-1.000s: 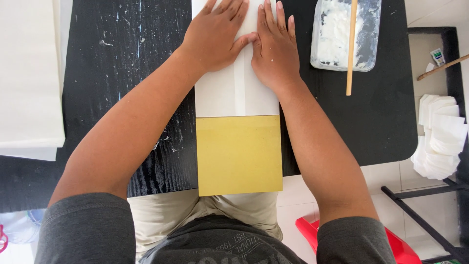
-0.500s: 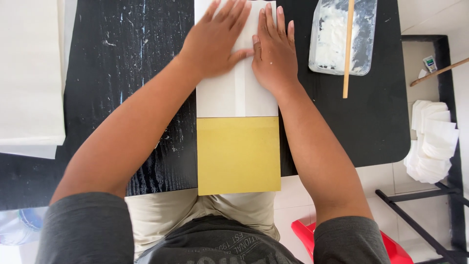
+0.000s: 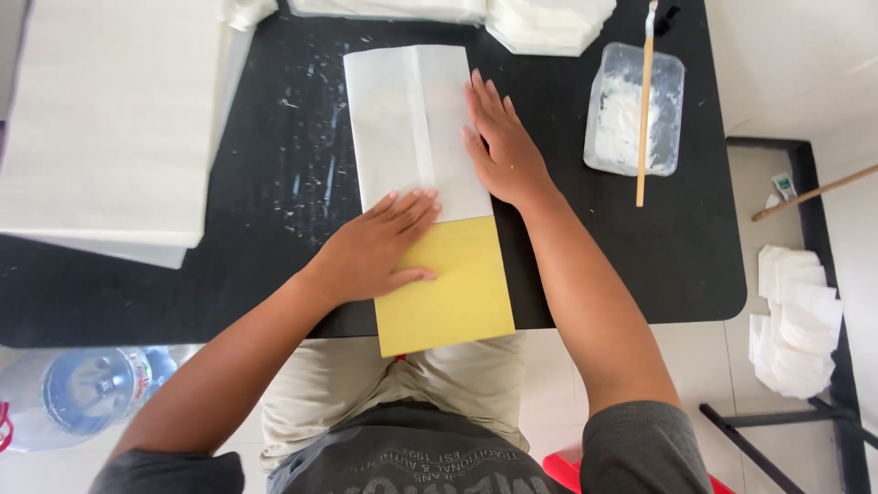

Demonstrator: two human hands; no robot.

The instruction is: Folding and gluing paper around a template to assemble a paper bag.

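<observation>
Black and flecked with pale scratches, the table (image 3: 640, 265) fills most of what we see from above, its near edge crossing over our lap. Nearest to us, a clear water bottle (image 3: 78, 395) lies at the lower left, partly cut off by the frame, and a sliver of something red (image 3: 562, 471) shows at the bottom, too little of it to identify. A yellow board (image 3: 457, 297) juts past the table's near edge toward us; its far part is hidden under a sheet of white paper (image 3: 402, 128) folded around it, with an overlapping seam running down the middle. Our left hand (image 3: 375, 252) lies flat and spread, holding nothing, with its palm on the yellow board and its fingertips reaching onto the paper's near edge. Our right hand (image 3: 503, 151) is likewise flat with fingers extended, pressing on the paper's right side, its heel resting on the table just beside the sheet. To the left sits a large stack of white sheets (image 3: 110, 119), running out of view at the left and top. To the right of the paper stands a clear plastic tub (image 3: 636, 110) holding white paste, with a thin wooden stick (image 3: 644, 110) laid across it; the stick's far tip is hard to make out. Farther off, piles of white folded paper (image 3: 549, 20) are cut off by the top edge. Off the table at the right, we see loose white pieces (image 3: 796, 329) on the floor and another wooden stick (image 3: 814, 194), only partly in view.
</observation>
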